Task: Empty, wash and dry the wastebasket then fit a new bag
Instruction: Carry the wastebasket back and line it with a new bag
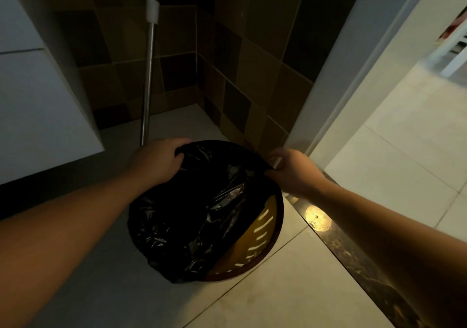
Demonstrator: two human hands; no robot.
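At the far left of the frame a white cabinet [38, 95] fills the upper left, its lower edge hanging above the dim floor [290, 289]. Just right of it, a metal pole [149, 75] with a white plastic collar leans up against the brown and dark tiled wall [227, 62] in the upper centre.

From the lower left the left forearm runs up to the left hand [158, 162], which sits left of centre. Its grip is curled over the far left edge of the black plastic bag [192, 214], fingers folded around a bunched bit of the film at the rim.

The bag lies across the centre of the frame, crumpled and glossy, covering most of the mouth of the round wastebasket [262, 239]. The wastebasket stands on the floor in the lower centre; on its right side the bag does not reach the rim, and a yellowish slotted inner wall and a dark red-brown rim show there.

To the right of centre the right hand [294, 169] holds the bag's far right edge, thumb and fingertips pinching the film close to the wastebasket rim, the forearm leaving by the lower right.

A dark speckled threshold strip [353, 257] runs diagonally to the lower right with a round bright reflection on it. Beyond it, at the right, pale floor tiles [404, 163] lie in brighter light beside a white door frame [353, 75].
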